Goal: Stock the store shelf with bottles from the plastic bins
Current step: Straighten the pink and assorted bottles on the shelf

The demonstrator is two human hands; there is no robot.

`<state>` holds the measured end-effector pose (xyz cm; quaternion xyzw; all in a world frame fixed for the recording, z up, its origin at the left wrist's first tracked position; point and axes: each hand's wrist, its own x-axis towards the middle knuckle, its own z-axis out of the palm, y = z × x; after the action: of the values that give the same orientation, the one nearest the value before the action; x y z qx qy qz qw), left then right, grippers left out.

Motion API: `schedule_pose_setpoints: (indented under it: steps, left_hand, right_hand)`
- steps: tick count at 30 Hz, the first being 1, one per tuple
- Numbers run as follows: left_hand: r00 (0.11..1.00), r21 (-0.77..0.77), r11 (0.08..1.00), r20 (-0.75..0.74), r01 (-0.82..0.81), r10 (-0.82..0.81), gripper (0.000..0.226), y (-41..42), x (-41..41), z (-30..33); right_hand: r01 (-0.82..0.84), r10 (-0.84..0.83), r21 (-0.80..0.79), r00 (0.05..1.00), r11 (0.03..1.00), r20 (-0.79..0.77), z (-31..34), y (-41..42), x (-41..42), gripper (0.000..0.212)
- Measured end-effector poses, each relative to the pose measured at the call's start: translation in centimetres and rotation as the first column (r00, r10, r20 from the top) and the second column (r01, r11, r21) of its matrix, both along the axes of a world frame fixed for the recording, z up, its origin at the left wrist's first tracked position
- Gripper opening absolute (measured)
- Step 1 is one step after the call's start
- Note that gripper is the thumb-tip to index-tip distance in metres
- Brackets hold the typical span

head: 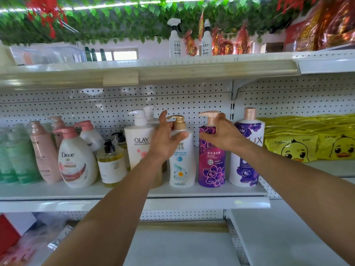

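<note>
On the middle shelf (207, 191) a white pump bottle with a gold pump (182, 164) stands upright, and my left hand (165, 139) grips its shoulder just below the pump. Right of it stands a purple Lux pump bottle (211, 166); my right hand (222, 133) is closed around its neck and shoulder under the pink pump. A white and purple Lux bottle with a cap (246, 150) stands at the right end. A white Olay bottle (137, 148) stands left of my left hand, partly hidden by my forearm.
Further left stand a Dove bottle (76, 162), a yellow-liquid bottle (111, 164), pink and green bottles. Yellow duck packages (307, 143) fill the neighbouring shelf at right. Two white spray bottles (175, 39) stand on the top shelf. The lower shelf (182, 246) shows bare surface.
</note>
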<state>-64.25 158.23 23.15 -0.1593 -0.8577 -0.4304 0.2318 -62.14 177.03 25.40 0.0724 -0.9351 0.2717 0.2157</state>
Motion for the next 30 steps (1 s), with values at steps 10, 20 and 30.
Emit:
schedule_pose_setpoints:
  steps: [10,20,30]
  left_hand:
    - [1.0,-0.137,0.991,-0.029,-0.006,0.002,0.069,-0.8,2.1,1.0]
    - [0.918,0.036,0.941,-0.211,-0.336,0.336,0.083,-9.6,3.5,-0.2]
    - [0.967,0.006,0.967,-0.021,-0.254,0.254,0.086,-10.2,0.8,-1.5]
  right_hand:
    - [0.135,-0.122,0.033,0.961,0.99,-0.249,-1.4,-1.1,0.5,0.086]
    - [-0.075,0.172,0.256,0.909,0.964,-0.38,-1.7,-6.7,1.9,0.09]
    - [0.059,-0.039,0.152,0.991,0.987,-0.128,-2.3,-9.7,0.0,0.105]
